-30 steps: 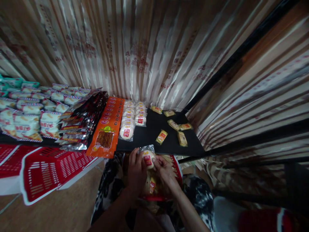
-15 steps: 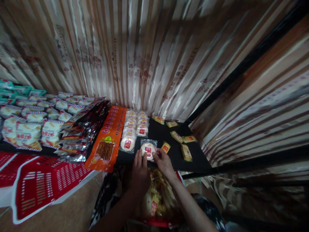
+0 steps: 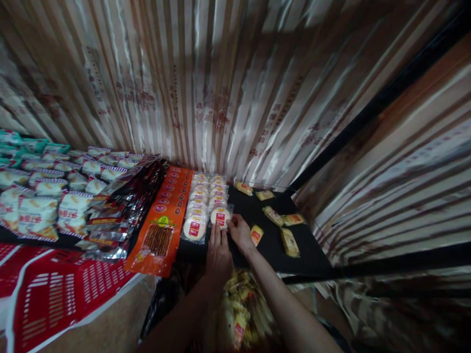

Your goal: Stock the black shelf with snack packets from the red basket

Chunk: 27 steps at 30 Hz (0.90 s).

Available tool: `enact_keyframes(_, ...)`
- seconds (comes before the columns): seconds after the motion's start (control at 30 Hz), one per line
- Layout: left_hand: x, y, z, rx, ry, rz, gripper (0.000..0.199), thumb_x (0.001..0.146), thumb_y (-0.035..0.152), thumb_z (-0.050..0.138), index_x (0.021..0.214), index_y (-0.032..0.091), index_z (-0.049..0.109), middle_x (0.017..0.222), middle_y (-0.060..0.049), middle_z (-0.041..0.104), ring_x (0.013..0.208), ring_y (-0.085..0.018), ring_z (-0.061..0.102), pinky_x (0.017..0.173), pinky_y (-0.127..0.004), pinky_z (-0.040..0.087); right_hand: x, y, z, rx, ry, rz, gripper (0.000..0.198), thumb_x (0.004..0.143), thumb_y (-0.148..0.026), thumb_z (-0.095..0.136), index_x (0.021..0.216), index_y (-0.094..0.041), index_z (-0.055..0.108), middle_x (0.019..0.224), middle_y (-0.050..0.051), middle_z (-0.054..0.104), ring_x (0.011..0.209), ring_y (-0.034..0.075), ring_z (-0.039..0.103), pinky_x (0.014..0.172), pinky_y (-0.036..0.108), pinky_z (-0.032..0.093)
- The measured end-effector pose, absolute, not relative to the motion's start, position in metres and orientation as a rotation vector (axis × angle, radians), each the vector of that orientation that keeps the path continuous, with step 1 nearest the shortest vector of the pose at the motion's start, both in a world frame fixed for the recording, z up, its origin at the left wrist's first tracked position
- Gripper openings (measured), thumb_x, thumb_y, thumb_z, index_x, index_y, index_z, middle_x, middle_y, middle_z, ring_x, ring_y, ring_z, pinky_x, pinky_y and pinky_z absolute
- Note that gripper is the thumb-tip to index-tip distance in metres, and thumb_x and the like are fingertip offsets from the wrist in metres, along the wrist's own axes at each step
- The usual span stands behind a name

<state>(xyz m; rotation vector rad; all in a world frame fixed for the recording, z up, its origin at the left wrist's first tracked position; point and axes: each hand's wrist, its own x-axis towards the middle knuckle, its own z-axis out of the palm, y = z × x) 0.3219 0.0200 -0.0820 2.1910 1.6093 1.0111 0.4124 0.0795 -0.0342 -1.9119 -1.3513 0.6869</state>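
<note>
A round white cake in clear wrap [image 3: 220, 215] with a red label lies at the near end of the right-hand row of wrapped round cakes [image 3: 218, 186]. My right hand [image 3: 241, 233] has its fingers closed on the right edge of this wrapped cake. My left hand [image 3: 219, 252] rests its outstretched fingers flat on the near edge. To the left runs a second row of wrapped cakes [image 3: 195, 228], overlapping one another. A small yellow packet [image 3: 256, 235] lies just right of my right hand.
Several yellow packets [image 3: 290, 242] are scattered on the black shelf [image 3: 312, 262]. Left are an orange snack bag [image 3: 159, 235], a pile of dark packets [image 3: 110, 230] and white bags [image 3: 75, 211]. Red baskets [image 3: 69, 289] stand below. Packets [image 3: 243, 309] lie under my forearms. Striped curtain hangs behind.
Both hands have moved the wrapped round cake away from me and slightly left, up against the right-hand row. The view has shifted a little.
</note>
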Motion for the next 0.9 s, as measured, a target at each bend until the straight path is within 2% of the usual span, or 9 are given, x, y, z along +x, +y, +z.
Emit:
enact_keyframes(0.2, 0.316, 0.029, -0.080, 2.200, 1.645, 0.889, 0.059, 0.071, 0.002, 0.038, 0.129, -0.004, 0.040, 0.142, -0.026, 0.029, 0.136, -0.031, 0.018, 0.107, -0.049, 0.030, 0.406, 0.087, -0.032, -2.013, -1.462, 0.599, 0.023, 0.081, -0.028, 0.048, 0.098, -0.017, 0.059, 0.088, 0.007, 0.068, 0.081, 0.019, 0.063, 0.071, 0.028, 0.046)
enact_keyframes(0.37, 0.312, 0.033, -0.076, 2.236, 1.645, 0.852, 0.054, 0.074, 0.005, 0.039, 0.127, -0.005, 0.042, 0.140, -0.027, 0.033, 0.135, -0.032, 0.022, 0.107, -0.049, 0.030, 0.406, 0.090, -0.034, -2.088, -1.541, 0.521, 0.025, 0.083, -0.031, 0.046, 0.101, -0.018, 0.059, 0.093, 0.008, 0.068, 0.084, 0.019, 0.063, 0.070, 0.028, 0.044)
enact_keyframes(0.57, 0.311, 0.032, -0.080, 2.275, 1.640, 0.906, 0.053, 0.076, 0.005, 0.036, 0.127, -0.005, 0.041, 0.139, -0.027, 0.034, 0.135, -0.031, 0.021, 0.106, -0.049, 0.032, 0.404, 0.091, -0.039, -2.118, -1.563, 0.426, 0.027, 0.083, -0.031, 0.046, 0.101, -0.016, 0.059, 0.093, 0.010, 0.065, 0.084, 0.019, 0.061, 0.072, 0.028, 0.043)
enact_keyframes(0.73, 0.313, 0.029, -0.081, 2.271, 1.658, 0.961, 0.054, 0.077, 0.005, 0.034, 0.130, -0.002, 0.039, 0.142, -0.024, 0.031, 0.137, -0.029, 0.015, 0.107, -0.049, 0.031, 0.402, 0.091, -0.038, -2.145, -1.515, 0.431, 0.027, 0.082, -0.031, 0.047, 0.102, -0.018, 0.058, 0.095, 0.008, 0.064, 0.083, 0.019, 0.060, 0.071, 0.028, 0.044)
enact_keyframes(0.9, 0.315, 0.029, -0.077, 2.265, 1.683, 0.961, 0.058, 0.075, 0.005, 0.035, 0.133, -0.001, 0.035, 0.142, -0.022, 0.033, 0.137, -0.029, 0.016, 0.107, -0.049, 0.032, 0.401, 0.088, -0.039, -2.086, -1.483, 0.460, 0.029, 0.081, -0.029, 0.046, 0.105, -0.015, 0.057, 0.096, 0.009, 0.064, 0.085, 0.019, 0.059, 0.076, 0.029, 0.045)
